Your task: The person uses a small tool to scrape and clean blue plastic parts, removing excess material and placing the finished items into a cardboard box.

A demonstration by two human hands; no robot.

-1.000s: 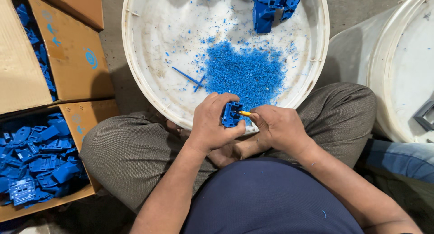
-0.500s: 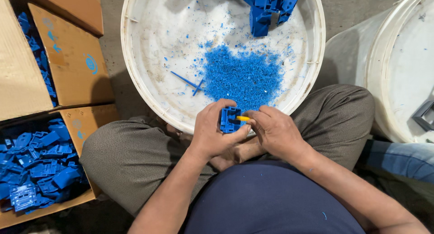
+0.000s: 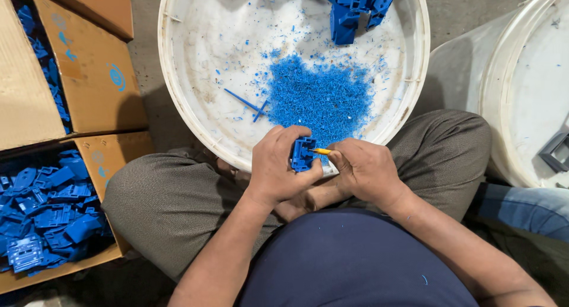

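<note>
My left hand (image 3: 275, 170) grips a small blue plastic part (image 3: 303, 154) just over the near rim of a big white tub (image 3: 195, 52). My right hand (image 3: 364, 170) holds a small yellow-handled blade (image 3: 323, 152) with its tip against the part. A heap of blue plastic shavings (image 3: 320, 99) lies in the tub right beyond my hands. Several blue parts (image 3: 355, 8) are piled at the tub's far edge. I sit cross-legged with both hands above my lap.
An open cardboard box (image 3: 89, 76) at the left holds several blue parts (image 3: 47, 212). A second white tub (image 3: 527, 93) stands at the right with a grey piece (image 3: 556, 152) in it. Another person's blue-clad leg (image 3: 527, 206) shows at the right.
My hands stay in place at the tub's near rim; the part has turned slightly in my left hand while the blade works against it. The view has shifted a little.
</note>
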